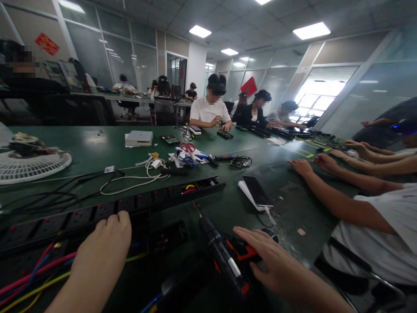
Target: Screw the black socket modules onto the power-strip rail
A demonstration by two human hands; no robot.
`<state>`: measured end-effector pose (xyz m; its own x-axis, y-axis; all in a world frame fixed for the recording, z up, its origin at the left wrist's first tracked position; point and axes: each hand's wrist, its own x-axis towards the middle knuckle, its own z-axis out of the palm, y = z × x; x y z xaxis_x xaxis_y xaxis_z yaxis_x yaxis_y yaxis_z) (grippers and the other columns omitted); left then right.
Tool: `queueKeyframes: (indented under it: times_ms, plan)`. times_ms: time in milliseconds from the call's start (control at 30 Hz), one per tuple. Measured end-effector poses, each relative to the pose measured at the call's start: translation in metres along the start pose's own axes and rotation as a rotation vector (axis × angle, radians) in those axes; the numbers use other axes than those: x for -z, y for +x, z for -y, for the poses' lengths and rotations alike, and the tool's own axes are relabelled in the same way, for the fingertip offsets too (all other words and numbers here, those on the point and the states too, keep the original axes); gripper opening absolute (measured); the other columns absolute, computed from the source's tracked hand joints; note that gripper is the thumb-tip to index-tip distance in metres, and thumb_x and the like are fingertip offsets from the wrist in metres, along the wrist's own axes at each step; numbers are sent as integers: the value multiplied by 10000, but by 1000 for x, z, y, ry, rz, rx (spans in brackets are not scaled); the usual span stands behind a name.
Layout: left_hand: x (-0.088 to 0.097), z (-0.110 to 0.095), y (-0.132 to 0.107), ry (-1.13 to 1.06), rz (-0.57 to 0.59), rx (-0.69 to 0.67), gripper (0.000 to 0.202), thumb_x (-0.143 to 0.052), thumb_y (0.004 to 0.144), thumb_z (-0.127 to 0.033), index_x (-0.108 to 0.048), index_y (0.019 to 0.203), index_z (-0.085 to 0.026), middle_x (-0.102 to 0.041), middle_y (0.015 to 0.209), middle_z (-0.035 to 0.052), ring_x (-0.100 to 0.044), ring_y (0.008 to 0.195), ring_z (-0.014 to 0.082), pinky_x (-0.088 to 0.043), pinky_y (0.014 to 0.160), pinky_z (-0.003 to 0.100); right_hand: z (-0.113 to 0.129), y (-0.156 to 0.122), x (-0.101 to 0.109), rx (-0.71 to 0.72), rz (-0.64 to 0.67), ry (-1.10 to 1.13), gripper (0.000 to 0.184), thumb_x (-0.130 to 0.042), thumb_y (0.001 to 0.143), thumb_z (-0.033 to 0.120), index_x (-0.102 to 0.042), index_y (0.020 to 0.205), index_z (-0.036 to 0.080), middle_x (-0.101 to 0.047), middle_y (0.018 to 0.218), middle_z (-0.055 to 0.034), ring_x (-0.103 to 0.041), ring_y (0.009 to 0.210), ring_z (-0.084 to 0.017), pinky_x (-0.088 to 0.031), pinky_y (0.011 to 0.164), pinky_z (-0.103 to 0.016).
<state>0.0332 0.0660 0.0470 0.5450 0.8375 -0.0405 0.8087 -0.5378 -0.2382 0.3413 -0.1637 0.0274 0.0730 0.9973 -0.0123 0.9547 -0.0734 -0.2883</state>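
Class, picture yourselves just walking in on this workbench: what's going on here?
A person's left hand is curled at the near edge of a long black plastic socket strip with red switches; its grip is hidden. The right hand, fingers outstretched, is at a black-and-orange power drill whose thin bit points toward the strip. Loose red, blue and yellow wires lie at lower left. Across the green table, a white-shirted co-worker handles small items.
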Motion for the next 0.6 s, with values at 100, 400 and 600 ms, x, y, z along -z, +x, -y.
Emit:
queueKeyframes:
  times_ms: [100, 400, 600]
  plan:
    - [-1, -1, 2, -22, 17, -4, 554, -236, 829, 88, -603, 1232, -12, -666, 1077, 211, -650, 996, 302, -532, 863, 398, 2, 6, -2, 48, 77, -47, 851, -482, 700, 69, -330, 1526, 205, -305, 1520, -23, -307, 1382, -207, -263, 1172, -401]
    - [3, -6, 7, -175, 9, 77, 396, -333, 854, 35, -690, 980, -80, -718, 935, 168, -670, 969, 311, -557, 808, 396, 2, 32, -22, 88, 159, -131, 611, -363, 874, 156, -362, 1484, 125, -456, 1402, -136, -487, 1237, -289, -439, 1008, -480]
    - [7, 6, 8, -220, 7, 114, 333, -393, 857, 9, -692, 959, -95, -710, 902, 163, -704, 897, 273, -555, 805, 364, 8, 29, -22, 113, 170, -151, 542, -399, 877, 224, -349, 1413, 160, -576, 1244, -109, -618, 1028, -255, -532, 855, -413]
